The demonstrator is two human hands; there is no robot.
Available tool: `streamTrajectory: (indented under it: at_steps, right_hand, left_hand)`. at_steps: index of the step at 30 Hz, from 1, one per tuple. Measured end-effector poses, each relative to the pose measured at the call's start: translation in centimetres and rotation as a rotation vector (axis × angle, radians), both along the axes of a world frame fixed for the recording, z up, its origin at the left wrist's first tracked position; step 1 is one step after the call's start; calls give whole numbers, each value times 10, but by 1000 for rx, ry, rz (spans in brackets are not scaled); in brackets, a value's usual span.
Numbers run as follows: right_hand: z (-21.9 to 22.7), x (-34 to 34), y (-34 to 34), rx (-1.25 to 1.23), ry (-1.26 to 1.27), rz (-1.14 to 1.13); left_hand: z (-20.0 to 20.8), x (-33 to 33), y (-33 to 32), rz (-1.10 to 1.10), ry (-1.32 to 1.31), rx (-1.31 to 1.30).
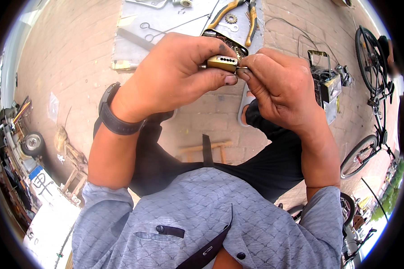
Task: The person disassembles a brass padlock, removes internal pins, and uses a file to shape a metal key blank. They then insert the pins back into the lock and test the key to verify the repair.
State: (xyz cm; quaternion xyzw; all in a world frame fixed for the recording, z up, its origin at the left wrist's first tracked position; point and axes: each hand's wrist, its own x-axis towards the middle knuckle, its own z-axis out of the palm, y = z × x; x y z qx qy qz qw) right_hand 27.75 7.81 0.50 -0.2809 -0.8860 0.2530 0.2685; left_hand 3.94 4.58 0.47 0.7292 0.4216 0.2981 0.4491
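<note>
Between the thumb and fingers of my left hand (184, 71) is a small brass lock cylinder (222, 64), with a row of dark round holes along its upper face. My right hand (278, 83) is closed in a pinch at the cylinder's right end. A sliver of thin metal shows between its thumb and forefinger, mostly hidden, so its kind is unclear. Just beyond the hands lies an open tin (229, 41) of small metal parts, partly covered by my fingers. Pliers (253, 24) with orange and black handles rest beside it.
A pale work board (188, 24) on the brick ground carries scissors (149, 31), a toothed metal disc (230, 19) and loose bits. On the right stand a metal machine (330, 87) and a bicycle (376, 89). A cart wheel (32, 143) and wooden frame (74, 177) are at left.
</note>
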Motion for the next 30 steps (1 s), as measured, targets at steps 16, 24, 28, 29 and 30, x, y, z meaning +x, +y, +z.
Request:
streamTrajectory:
  at_steps: [16, 24, 28, 29, 30]
  right_hand:
    - [-6, -10, -6, 64, -43, 39]
    - [-7, -15, -5, 50, -84, 68]
    - [-1, -13, 5, -120, -88, 92]
    - [0, -13, 7, -176, -54, 89]
    - [0, -13, 10, -233, -20, 85]
  left_hand:
    - [-9, -9, -13, 32, 39, 133]
    - [-7, -15, -18, 19, 92, 79]
    - [-11, -21, -18, 47, 117, 149]
    - [-9, -22, -18, 62, 133, 141]
    - [-8, -23, -17, 77, 149, 133]
